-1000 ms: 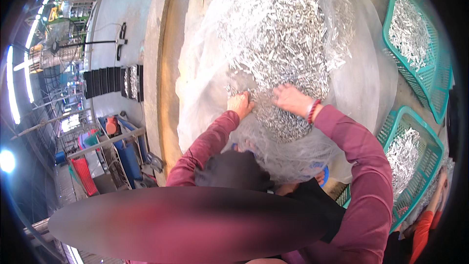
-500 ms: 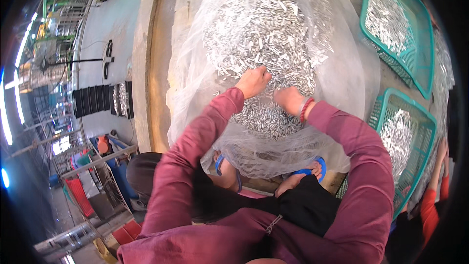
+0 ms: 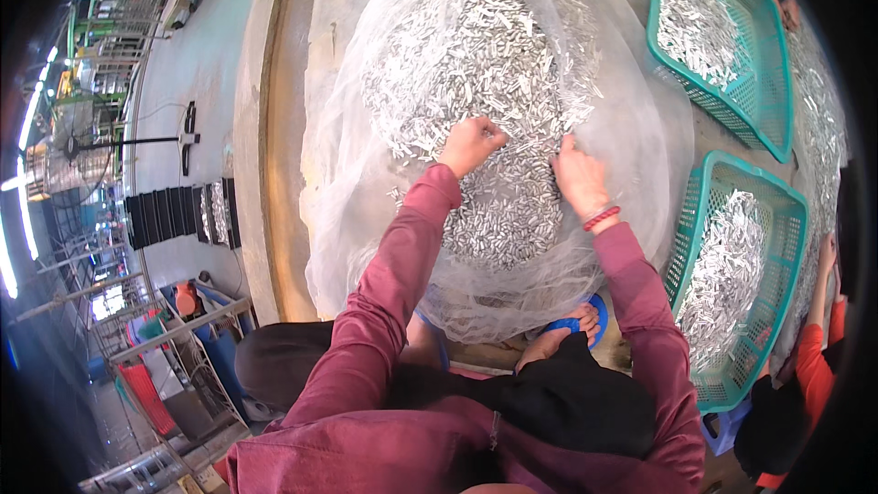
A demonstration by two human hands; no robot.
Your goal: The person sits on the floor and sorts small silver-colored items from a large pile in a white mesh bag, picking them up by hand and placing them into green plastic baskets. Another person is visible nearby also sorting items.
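A big heap of small silvery metal pieces lies on a sheet of white mesh netting spread over the ground in front of me. My left hand rests on the heap with its fingers curled into the pieces. My right hand, a red cord around its wrist, presses flat on the heap a hand's width to the right. Both arms wear dark red sleeves. My foot in a blue sandal shows under the netting's near edge.
Two teal plastic baskets holding the same silvery pieces stand at the right. Another person in an orange sleeve is at the lower right. A concrete kerb runs along the left, with a standing fan beyond.
Both hands have moved farther up the heap, away from me, and my arms are stretched out more. The view has tilted forward over the pile.
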